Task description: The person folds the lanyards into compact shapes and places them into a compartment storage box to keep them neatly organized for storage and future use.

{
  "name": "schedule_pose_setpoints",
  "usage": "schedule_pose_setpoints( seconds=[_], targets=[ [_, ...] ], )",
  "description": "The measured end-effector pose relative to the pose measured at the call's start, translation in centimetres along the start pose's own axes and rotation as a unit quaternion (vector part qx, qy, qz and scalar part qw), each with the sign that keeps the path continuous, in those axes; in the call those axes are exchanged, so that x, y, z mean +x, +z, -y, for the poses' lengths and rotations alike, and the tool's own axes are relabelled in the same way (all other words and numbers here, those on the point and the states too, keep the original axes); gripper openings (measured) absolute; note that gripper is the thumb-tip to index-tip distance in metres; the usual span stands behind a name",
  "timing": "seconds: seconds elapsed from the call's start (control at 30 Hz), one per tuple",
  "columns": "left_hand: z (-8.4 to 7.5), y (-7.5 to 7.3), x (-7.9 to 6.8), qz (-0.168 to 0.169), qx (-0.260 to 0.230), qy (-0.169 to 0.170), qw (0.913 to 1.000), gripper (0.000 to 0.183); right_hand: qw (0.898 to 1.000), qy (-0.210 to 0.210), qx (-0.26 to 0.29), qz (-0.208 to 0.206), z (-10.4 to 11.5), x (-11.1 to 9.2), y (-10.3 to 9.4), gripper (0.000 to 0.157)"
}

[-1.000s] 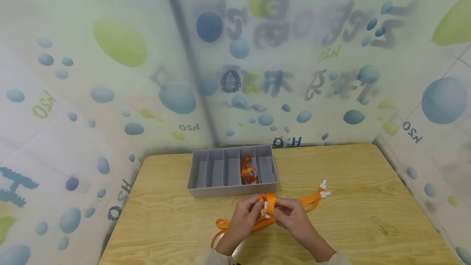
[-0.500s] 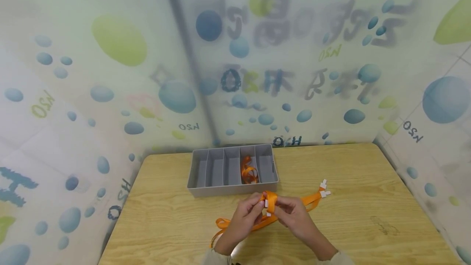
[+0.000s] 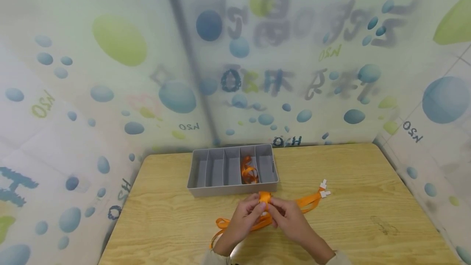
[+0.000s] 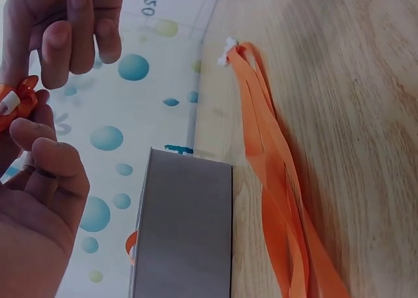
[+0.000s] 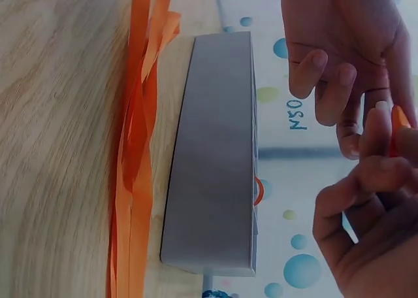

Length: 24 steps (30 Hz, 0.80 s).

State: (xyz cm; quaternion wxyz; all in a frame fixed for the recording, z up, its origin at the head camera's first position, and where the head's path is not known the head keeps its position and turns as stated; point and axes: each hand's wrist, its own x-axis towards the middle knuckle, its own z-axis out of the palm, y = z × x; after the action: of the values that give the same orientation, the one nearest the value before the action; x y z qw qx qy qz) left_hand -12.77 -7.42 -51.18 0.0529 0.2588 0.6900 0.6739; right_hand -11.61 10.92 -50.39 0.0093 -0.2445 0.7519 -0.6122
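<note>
Both hands meet just in front of the grey tray, over the table. My left hand (image 3: 243,219) and my right hand (image 3: 290,219) pinch a coiled orange lanyard (image 3: 264,196) between thumbs and fingers. A white plastic piece (image 4: 10,103) on the coil shows in the left wrist view. Beneath the hands, more orange lanyards (image 3: 309,201) lie stretched across the table, with white clips (image 3: 324,194) at their right end. The fingers hide part of the coil.
The grey divided tray (image 3: 232,191) stands behind the hands near the table's back edge. Its second compartment from the right contains orange lanyard (image 3: 248,173); the others show bare floors. Patterned curtain-like walls (image 3: 257,93) surround the wooden table (image 3: 165,216).
The orange coil has turned and shifted slightly left; its white piece, visible before, is now mostly covered in the head view. My right fingers have moved in closer to the left ones.
</note>
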Motion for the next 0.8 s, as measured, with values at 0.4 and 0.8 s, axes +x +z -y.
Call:
schedule_pose_setpoints(
  seconds=[0.4, 0.8],
  targets=[
    [0.34, -0.53, -0.13, 0.017, -0.055, -0.053, 0.9969, 0.023, 0.999, -0.011, 0.002, 0.042, 0.03, -0.02, -0.76, 0.023],
    [0.22, -0.48, 0.5, -0.048, -0.015, -0.045, 0.9977, 0.021, 0.997, -0.068, -0.008, -0.032, -0.39, -0.4, -0.59, 0.029]
  ],
)
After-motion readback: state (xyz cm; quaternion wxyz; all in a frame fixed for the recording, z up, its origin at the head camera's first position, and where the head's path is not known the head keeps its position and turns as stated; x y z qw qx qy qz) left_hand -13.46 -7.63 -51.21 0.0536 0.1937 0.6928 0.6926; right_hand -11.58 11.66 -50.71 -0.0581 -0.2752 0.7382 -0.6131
